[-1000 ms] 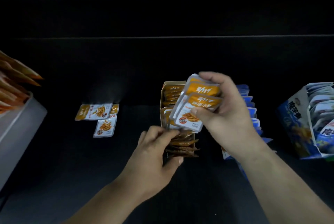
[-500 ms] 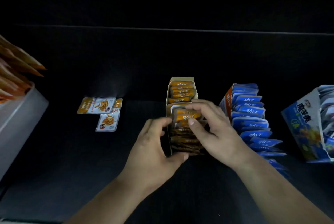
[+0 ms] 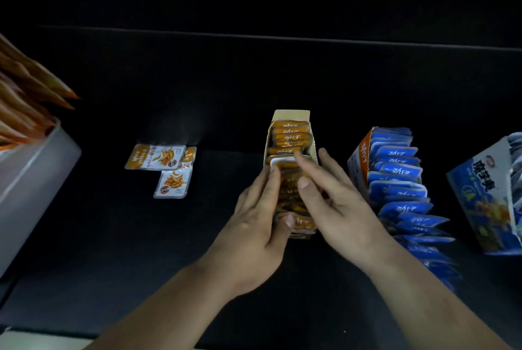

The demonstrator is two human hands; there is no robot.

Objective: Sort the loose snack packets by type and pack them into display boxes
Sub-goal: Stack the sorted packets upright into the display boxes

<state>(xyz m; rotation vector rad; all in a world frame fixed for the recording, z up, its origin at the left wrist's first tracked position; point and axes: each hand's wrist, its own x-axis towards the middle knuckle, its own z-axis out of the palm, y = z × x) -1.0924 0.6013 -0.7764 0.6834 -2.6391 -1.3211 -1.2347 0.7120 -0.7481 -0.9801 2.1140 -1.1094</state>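
Observation:
A narrow cardboard display box (image 3: 291, 115) stands on the black table, filled with a row of upright orange snack packets (image 3: 288, 135). My left hand (image 3: 255, 225) lies along the box's left side, fingers straight against the packets, thumb on the nearest packet. My right hand (image 3: 336, 200) rests over the row from the right with straight fingers touching the packet tops. Three loose orange packets (image 3: 169, 170) lie flat on the table to the left. A box of blue packets (image 3: 395, 168) stands to the right of the orange box.
A grey bin (image 3: 31, 180) holding orange packets sits at the left edge. Another blue display box (image 3: 480, 197) stands at the far right. Blue packets spill forward from the middle-right box toward the table's near side.
The orange packets my right hand held have gone down into the box. Both hands now lie flat against the row, my right hand no longer pinching anything.

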